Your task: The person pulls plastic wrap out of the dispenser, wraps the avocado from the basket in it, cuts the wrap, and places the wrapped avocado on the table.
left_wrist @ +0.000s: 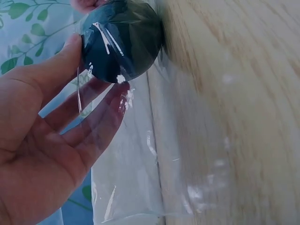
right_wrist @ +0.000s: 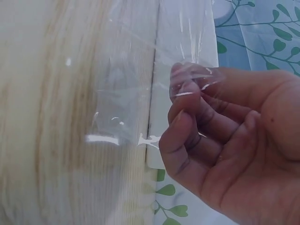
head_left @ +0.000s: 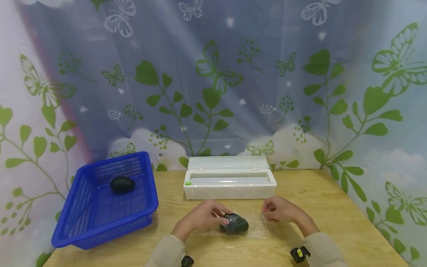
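In the head view a dark green avocado lies on its side on the table, with clear plastic wrap over and around it. My left hand holds its left end, thumb and fingers round it through the film; the left wrist view shows the wrapped avocado at the fingertips. To the right, my right hand pinches the far right corner of the wrap. The right wrist view shows the film between the thumb and index finger, the other fingers curled.
Behind the hands stands a white wrap dispenser with its lid up and a roll inside. A blue plastic basket sits at the left, with another avocado in it. The wooden table reaches back to a printed curtain.
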Action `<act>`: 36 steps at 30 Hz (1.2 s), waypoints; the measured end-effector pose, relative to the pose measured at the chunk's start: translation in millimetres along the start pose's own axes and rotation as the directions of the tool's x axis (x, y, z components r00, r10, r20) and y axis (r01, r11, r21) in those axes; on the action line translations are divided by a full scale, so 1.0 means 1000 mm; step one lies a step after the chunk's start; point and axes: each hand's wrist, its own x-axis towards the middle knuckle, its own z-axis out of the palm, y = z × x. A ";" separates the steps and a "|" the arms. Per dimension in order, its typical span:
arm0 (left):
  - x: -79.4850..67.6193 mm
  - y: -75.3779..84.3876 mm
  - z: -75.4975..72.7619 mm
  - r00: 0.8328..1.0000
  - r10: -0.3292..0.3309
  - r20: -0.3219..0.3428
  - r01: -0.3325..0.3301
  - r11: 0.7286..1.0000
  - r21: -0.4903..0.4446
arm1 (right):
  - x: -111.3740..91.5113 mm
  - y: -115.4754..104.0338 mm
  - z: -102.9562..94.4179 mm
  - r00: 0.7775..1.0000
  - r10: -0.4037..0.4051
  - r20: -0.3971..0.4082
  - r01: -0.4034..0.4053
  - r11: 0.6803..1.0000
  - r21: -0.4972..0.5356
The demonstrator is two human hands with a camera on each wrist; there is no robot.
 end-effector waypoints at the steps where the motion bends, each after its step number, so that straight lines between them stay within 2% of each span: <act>1: 0.000 0.000 0.000 1.000 0.003 -0.004 -0.003 1.000 0.004 | 0.001 0.000 0.000 1.000 -0.002 0.002 0.002 1.000 -0.002; 8: 0.000 0.000 0.000 0.999 0.024 -0.030 -0.024 1.000 0.009 | -0.002 0.005 -0.006 1.000 0.004 -0.001 -0.004 1.000 -0.001; 13: -0.001 -0.001 -0.001 1.000 0.007 -0.020 -0.008 1.000 -0.014 | -0.006 0.006 -0.010 1.000 0.021 -0.018 -0.021 1.000 -0.004; 18: -0.001 -0.002 0.000 0.999 0.002 -0.045 -0.001 1.000 0.011 | -0.011 -0.004 -0.012 0.995 -0.005 -0.097 -0.006 0.993 -0.116; 22: 0.000 -0.002 0.002 0.998 -0.009 -0.069 0.011 0.999 0.030 | -0.012 -0.015 -0.010 0.979 -0.061 -0.192 0.016 0.974 -0.225; 25: 0.001 -0.003 0.002 0.998 -0.010 -0.070 0.012 0.999 0.032 | -0.009 -0.024 -0.006 0.965 -0.124 -0.229 0.060 0.962 -0.267; 28: 0.001 -0.005 0.002 0.998 0.002 -0.065 0.001 0.999 0.042 | -0.007 -0.034 -0.001 0.956 -0.198 -0.216 0.133 0.950 -0.282; 31: 0.001 -0.006 0.002 0.998 0.017 -0.065 -0.013 0.999 0.049 | -0.004 -0.045 0.008 0.953 -0.263 -0.152 0.218 0.940 -0.262; 36: 0.002 -0.007 0.001 0.997 0.026 -0.068 -0.022 0.998 0.061 | -0.001 -0.060 0.024 0.951 -0.305 -0.053 0.286 0.931 -0.227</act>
